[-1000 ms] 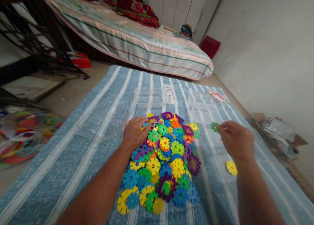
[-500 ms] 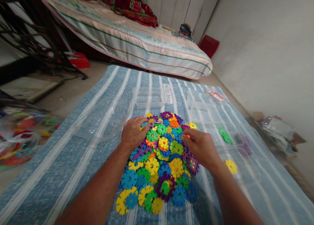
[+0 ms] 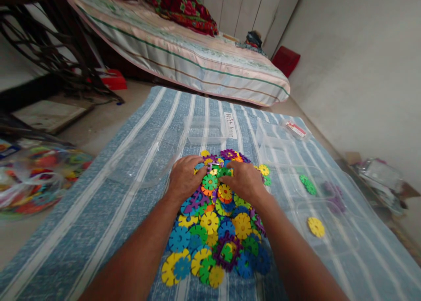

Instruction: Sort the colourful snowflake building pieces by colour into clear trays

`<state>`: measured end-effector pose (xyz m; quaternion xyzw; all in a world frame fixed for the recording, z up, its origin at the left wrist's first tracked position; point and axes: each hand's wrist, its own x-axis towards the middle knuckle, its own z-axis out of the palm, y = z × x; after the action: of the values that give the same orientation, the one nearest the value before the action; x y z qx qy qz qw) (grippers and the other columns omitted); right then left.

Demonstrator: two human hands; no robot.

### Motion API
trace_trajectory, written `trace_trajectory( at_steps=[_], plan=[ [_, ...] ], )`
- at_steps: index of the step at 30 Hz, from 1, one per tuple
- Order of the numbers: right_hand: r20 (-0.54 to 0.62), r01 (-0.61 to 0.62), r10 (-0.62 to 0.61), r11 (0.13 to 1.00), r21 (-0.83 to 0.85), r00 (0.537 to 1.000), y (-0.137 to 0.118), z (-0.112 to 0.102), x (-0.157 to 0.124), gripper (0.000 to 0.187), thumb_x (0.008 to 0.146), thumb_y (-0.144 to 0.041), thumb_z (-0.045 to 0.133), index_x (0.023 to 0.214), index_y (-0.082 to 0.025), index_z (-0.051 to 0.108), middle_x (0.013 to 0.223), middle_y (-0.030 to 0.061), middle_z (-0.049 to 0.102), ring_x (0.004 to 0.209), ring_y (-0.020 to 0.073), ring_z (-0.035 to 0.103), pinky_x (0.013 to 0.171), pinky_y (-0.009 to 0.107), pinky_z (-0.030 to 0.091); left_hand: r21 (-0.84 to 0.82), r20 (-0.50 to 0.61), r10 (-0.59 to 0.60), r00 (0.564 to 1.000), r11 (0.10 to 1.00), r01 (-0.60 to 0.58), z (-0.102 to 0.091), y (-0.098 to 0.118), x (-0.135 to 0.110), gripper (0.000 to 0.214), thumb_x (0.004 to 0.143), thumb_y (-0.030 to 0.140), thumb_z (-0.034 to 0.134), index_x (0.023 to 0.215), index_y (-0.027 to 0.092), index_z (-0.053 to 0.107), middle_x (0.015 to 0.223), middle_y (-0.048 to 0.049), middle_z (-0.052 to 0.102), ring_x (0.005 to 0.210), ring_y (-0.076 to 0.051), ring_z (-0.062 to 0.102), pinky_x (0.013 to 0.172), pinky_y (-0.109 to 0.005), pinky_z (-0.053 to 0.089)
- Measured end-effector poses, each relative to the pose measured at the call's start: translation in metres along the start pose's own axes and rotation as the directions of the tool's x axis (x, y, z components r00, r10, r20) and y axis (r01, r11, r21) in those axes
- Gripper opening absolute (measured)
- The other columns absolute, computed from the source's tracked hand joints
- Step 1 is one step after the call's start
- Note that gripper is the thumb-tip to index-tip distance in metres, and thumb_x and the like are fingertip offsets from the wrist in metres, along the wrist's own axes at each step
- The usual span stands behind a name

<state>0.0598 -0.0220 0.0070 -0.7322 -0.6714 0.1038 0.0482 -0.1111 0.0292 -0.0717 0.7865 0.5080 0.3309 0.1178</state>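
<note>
A heap of colourful plastic notched discs (image 3: 209, 222) and purple square frame pieces (image 3: 227, 251) lies on the striped cloth. My left hand (image 3: 184, 176) rests at the heap's far left edge, its fingers and thumb apart over a blue disc. Reaching across from the right, my right hand (image 3: 246, 180) has thumb and index finger at opposite edges of a green notched disc (image 3: 225, 173) on top of the heap. Its other fingers are partly hidden. Below that disc lies a yellow one (image 3: 225, 191).
Clear plastic trays stand behind the heap (image 3: 205, 132) and to the right (image 3: 276, 147). One right-hand tray compartment holds a green disc (image 3: 308, 185), another a yellow disc (image 3: 316, 227), and purple pieces (image 3: 334, 196) lie beyond. A clear lid (image 3: 141, 161) lies left; a bag of pieces (image 3: 36, 182) sits on the floor.
My right hand has moved left from the heap's right edge onto the green disc. My left hand stays at the left edge. The whole view has shifted slightly.
</note>
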Motion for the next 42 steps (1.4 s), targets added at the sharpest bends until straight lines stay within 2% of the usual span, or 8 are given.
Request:
trace_trajectory(
  at_steps=[4, 8, 13, 17, 21, 25, 34, 42],
  plan=[
    [-0.063, -0.032, 0.045, 0.980, 0.198, 0.997, 0.008, 0.011, -0.003, 0.015, 0.073, -0.035, 0.063, 0.082, -0.024, 0.067, 0.064, -0.0008, 0.063, 0.066, 0.0172, 0.058, 0.056, 0.025, 0.036, 0.007, 0.001, -0.002, 1.000, 1.000, 0.002, 0.000, 0.001, 0.001, 0.027, 0.081, 0.033, 0.048, 0.093, 0.017, 0.067, 0.106, -0.0091, 0.069, 0.102, -0.024, 0.061, 0.096, -0.040, 0.044],
    [-0.050, 0.017, 0.012, 0.843, 0.538, 0.999, 0.018, 0.014, -0.011, 0.015, 0.072, -0.033, 0.062, 0.065, -0.020, 0.060, 0.050, -0.0062, 0.048, 0.048, 0.0090, 0.042, 0.046, 0.021, 0.026, 0.018, -0.001, -0.007, 1.000, 1.000, 0.007, 0.000, 0.000, 0.001, 0.027, 0.079, 0.033, 0.048, 0.093, 0.019, 0.066, 0.105, -0.0079, 0.069, 0.103, -0.024, 0.061, 0.096, -0.040, 0.044],
    [-0.077, 0.045, 0.015, 0.695, 0.717, 0.997, 0.037, -0.012, -0.026, 0.024, 0.072, -0.040, 0.060, 0.064, -0.018, 0.055, 0.047, -0.0071, 0.042, 0.043, 0.0070, 0.033, 0.042, 0.020, 0.022, 0.013, 0.015, -0.014, 1.000, 1.000, 0.014, -0.001, 0.000, 0.002, 0.027, 0.079, 0.034, 0.048, 0.094, 0.020, 0.066, 0.106, -0.0080, 0.069, 0.103, -0.024, 0.060, 0.096, -0.040, 0.044],
    [-0.287, 0.032, 0.172, 0.808, 0.589, 0.943, 0.070, -0.051, -0.027, 0.028, 0.071, -0.045, 0.062, 0.066, -0.018, 0.058, 0.045, -0.0053, 0.046, 0.042, 0.0083, 0.037, 0.043, 0.022, 0.026, 0.012, 0.017, -0.018, 1.000, 1.000, 0.018, -0.002, 0.001, 0.002, 0.027, 0.079, 0.034, 0.048, 0.094, 0.020, 0.066, 0.106, -0.0080, 0.069, 0.103, -0.024, 0.061, 0.096, -0.040, 0.043],
    [-0.494, -0.199, 0.306, 0.946, 0.257, 0.814, 0.117, -0.079, -0.030, 0.026, 0.072, -0.044, 0.061, 0.067, -0.019, 0.062, 0.054, 0.0003, 0.057, 0.051, 0.0144, 0.051, 0.051, 0.026, 0.033, 0.025, 0.033, -0.025, 0.999, 0.999, 0.024, -0.002, 0.001, 0.002, 0.028, 0.079, 0.033, 0.048, 0.095, 0.019, 0.066, 0.107, -0.0090, 0.069, 0.104, -0.025, 0.060, 0.097, -0.041, 0.043],
    [-0.503, -0.530, 0.433, 0.846, -0.061, 0.748, 0.152, -0.079, -0.043, 0.026, 0.073, -0.045, 0.059, 0.078, -0.022, 0.069, 0.068, 0.0075, 0.065, 0.061, 0.0231, 0.057, 0.052, 0.030, 0.032, 0.025, 0.036, -0.028, 0.999, 0.999, 0.027, -0.002, 0.001, 0.001, 0.030, 0.080, 0.034, 0.047, 0.096, 0.018, 0.066, 0.108, -0.0091, 0.068, 0.105, -0.024, 0.060, 0.098, -0.040, 0.042],
    [-0.217, -0.087, 0.156, 0.950, 0.299, 0.964, 0.091, -0.021, -0.052, 0.028, 0.080, -0.045, 0.052, 0.077, -0.022, 0.069, 0.056, -0.0005, 0.061, 0.051, 0.0144, 0.054, 0.050, 0.024, 0.033, 0.039, 0.068, -0.020, 0.998, 0.999, 0.017, -0.007, 0.005, 0.004, 0.033, 0.081, 0.036, 0.044, 0.095, 0.018, 0.066, 0.107, -0.0101, 0.069, 0.104, -0.026, 0.060, 0.096, -0.041, 0.044],
    [-0.045, 0.048, -0.039, 0.975, 0.216, 0.998, 0.037, -0.001, -0.012, 0.021, 0.082, -0.035, 0.054, 0.090, -0.025, 0.071, 0.076, 0.0015, 0.071, 0.069, 0.0161, 0.062, 0.059, 0.023, 0.038, 0.031, 0.053, -0.009, 0.999, 0.999, 0.007, -0.007, 0.005, 0.003, 0.031, 0.081, 0.036, 0.044, 0.095, 0.020, 0.066, 0.106, -0.0085, 0.069, 0.102, -0.025, 0.061, 0.095, -0.041, 0.045]
  ],
)
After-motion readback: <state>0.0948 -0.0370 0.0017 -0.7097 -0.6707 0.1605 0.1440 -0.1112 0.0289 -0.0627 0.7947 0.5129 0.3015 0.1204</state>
